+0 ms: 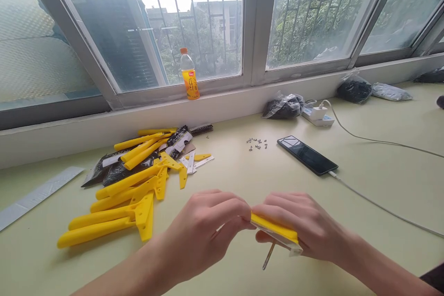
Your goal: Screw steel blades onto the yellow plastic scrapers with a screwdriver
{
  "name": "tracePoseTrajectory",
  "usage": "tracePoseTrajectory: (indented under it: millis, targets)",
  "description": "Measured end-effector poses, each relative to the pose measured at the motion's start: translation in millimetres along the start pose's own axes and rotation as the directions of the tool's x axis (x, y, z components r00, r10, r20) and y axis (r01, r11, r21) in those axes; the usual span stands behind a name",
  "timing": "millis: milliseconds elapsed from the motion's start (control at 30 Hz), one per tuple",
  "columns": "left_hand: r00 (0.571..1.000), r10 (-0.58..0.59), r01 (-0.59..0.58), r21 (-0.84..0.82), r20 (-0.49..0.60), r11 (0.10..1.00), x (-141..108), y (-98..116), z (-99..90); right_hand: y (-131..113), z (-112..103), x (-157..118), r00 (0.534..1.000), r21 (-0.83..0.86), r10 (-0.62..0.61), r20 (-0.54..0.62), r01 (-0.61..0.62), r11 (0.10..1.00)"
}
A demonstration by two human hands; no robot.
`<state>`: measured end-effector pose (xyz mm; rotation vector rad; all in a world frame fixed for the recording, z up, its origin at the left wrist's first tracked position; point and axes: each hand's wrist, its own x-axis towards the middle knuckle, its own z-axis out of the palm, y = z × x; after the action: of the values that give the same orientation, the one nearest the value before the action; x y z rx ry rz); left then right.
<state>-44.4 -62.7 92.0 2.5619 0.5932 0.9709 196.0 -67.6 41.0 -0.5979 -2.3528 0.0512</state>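
Observation:
Above the front middle of the table, my two hands meet at a yellow plastic piece (277, 227) with a thin pale strip along its lower edge. My left hand (211, 226) pinches its left end between thumb and fingers. Curled over its top and far side, my right hand (298, 222) grips the same piece. A thin metal rod, like a screwdriver shaft (268, 257), sticks out below the right fingers, pointing down; its upper part is hidden. Several small metal screws (257, 143) lie loose on the table beyond the hands.
Left of my hands lie several yellow plastic handles (114, 185), white strips (196, 164) and black packaging (178, 141). A metal ruler (41, 194) is further left. At right, a phone (307, 155) charges by cable. A drink bottle (190, 76) stands on the sill, near bagged items (282, 106).

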Motion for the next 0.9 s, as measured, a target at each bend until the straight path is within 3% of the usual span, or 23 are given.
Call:
tracePoseTrajectory:
  millis: [300, 400, 500, 667, 900]
  targets:
    - [0.967, 0.255, -0.244, 0.231, -0.019, 0.942, 2.7, 13.2, -11.6, 1.0, -1.7, -4.0, 0.985, -0.118, -0.160, -0.073, 0.150, 0.982]
    - [0.944, 0.321, -0.326, 0.330, 0.071, 0.886, 5.1, 30.0, -23.1, -2.3, -4.7, -1.8, 0.978, -0.131, -0.195, -0.077, 0.184, 0.974]
    - [0.947, 0.291, -0.321, 0.446, 0.138, 0.835, 5.1, 43.7, -25.2, -6.3, -7.2, 1.4, 0.970, -0.161, -0.232, -0.071, 0.219, 0.962]
    - [0.913, 0.405, -0.334, 0.493, -0.042, 0.803, -8.4, 36.4, -5.4, -10.3, -9.5, 4.1, 0.960, -0.180, -0.272, -0.065, 0.257, 0.949]
    - [0.950, 0.280, -0.228, 0.299, -0.142, 0.927, -16.7, 27.6, -1.6, -13.2, -11.0, 3.1, 0.952, -0.200, -0.297, -0.079, 0.277, 0.940]
